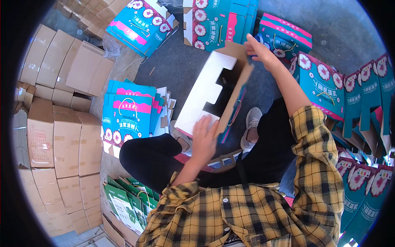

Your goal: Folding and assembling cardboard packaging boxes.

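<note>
A half-folded carton [210, 88], white and brown inside with a teal printed outside, tilts across my lap. My left hand [204, 138] presses flat with spread fingers on its near white flap. My right hand [259, 49] pinches the far brown flap at the carton's top end. Both sleeves are yellow and black plaid. My black trousers and a grey shoe [251, 123] lie under the carton.
A stack of flat teal cartons [129, 115] lies at my left, more flat ones [214, 18] ahead. Folded teal boxes [325, 82] stand at my right. Plain brown cartons [61, 136] are piled far left. Green flat cartons [123, 201] sit near my left knee.
</note>
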Demonstrator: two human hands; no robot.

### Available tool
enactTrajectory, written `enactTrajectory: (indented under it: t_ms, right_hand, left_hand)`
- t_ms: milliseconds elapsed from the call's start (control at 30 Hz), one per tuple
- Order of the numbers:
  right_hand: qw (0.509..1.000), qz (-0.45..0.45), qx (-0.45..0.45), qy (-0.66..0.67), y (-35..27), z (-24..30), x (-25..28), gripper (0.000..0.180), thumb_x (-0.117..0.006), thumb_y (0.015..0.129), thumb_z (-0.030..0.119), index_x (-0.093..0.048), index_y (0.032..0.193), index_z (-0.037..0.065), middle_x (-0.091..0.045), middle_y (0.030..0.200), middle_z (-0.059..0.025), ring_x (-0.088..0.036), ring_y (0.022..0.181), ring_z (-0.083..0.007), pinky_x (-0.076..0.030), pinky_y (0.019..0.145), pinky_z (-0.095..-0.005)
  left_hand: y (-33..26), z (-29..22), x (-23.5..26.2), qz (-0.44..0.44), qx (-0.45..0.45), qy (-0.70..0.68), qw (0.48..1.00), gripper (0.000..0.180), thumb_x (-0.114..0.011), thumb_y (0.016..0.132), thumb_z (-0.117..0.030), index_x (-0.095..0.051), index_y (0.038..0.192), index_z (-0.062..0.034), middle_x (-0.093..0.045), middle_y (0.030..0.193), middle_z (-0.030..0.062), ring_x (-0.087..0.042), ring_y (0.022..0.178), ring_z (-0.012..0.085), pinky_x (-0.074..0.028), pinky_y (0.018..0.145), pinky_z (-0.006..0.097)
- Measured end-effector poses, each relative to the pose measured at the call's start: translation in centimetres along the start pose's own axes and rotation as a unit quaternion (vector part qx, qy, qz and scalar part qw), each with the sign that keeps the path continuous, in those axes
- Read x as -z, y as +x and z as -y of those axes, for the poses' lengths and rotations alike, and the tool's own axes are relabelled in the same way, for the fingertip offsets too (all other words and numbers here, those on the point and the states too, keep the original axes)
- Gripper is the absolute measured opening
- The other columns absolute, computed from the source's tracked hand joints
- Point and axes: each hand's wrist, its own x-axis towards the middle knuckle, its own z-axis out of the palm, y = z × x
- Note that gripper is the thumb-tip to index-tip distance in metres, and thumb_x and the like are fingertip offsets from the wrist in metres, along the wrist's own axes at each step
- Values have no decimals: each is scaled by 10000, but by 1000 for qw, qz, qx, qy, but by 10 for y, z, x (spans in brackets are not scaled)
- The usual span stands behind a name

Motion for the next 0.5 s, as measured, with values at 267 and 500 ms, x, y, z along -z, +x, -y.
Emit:
enactTrajectory:
  t_ms: [267,500]
  right_hand:
    - [932,282,-120,-194,0,-26,-2,815,-318,874,693,-581,1193,-10,-615,1127,-171,-583,1038,-263,-450,880,-393]
    - [924,310,-75,-210,-20,-5,-14,787,-436,849,670,-537,1262,7,-560,1204,-236,-554,1108,-342,-431,939,-417]
  left_hand:
    - [-8,39,30,-12,127,-65,990,329,-544,832,-88,-589,1147,-2,-546,1205,208,-467,1171,393,-336,986,469]
    - [5,34,2,-215,172,-29,961,450,-559,863,-165,-485,1267,17,-488,1275,237,-439,1207,390,-324,1007,458]
